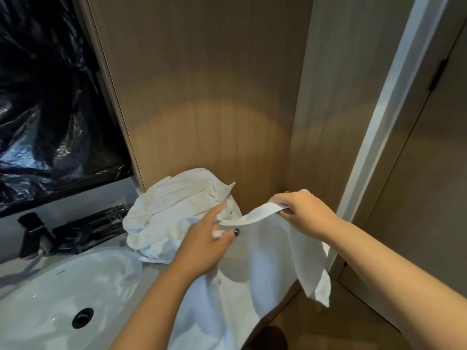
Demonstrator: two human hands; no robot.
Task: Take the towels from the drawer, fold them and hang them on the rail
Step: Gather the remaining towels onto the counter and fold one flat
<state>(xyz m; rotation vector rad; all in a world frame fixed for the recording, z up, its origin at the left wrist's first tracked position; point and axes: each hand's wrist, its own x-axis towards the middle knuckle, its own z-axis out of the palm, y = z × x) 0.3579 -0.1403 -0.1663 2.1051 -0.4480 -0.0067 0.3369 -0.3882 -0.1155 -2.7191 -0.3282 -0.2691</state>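
Note:
A white towel [255, 269] hangs in front of me, its top edge stretched between both hands. My right hand [302, 210] pinches one corner of that edge, up near the wooden wall. My left hand [204, 242] grips the same edge lower and to the left, index finger pointing out. Behind my left hand a crumpled heap of white towels [171, 210] lies on the counter against the wall. No drawer or rail is in view.
A white oval sink [63, 294] with a dark drain sits at lower left, a black faucet [35, 233] behind it. Black plastic sheeting [45, 102] covers the mirror area. Wooden panels [207, 97] form the corner; a door frame [394, 109] stands on the right.

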